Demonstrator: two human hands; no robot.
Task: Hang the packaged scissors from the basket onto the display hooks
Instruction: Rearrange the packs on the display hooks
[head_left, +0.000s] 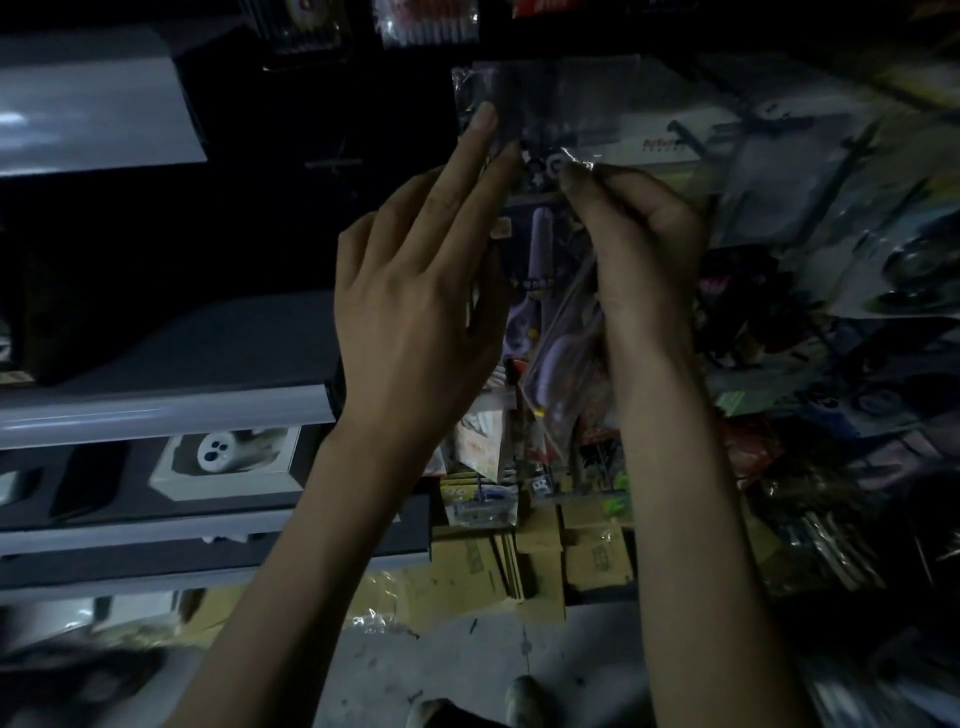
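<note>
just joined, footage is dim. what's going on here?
A person is handling the packaged scissors at a store display. The right hand pinches the clear packet near its top. The left hand lies with straight fingers against the packet's left edge, steadying it. The packet is held up beside other hanging packets. It is too dark to tell whether it is on a hook yet. No basket is in view.

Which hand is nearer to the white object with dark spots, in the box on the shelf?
Left. The left hand is above and to the right of the white object; the right hand, pinching the scissors package, is farther right.
</note>
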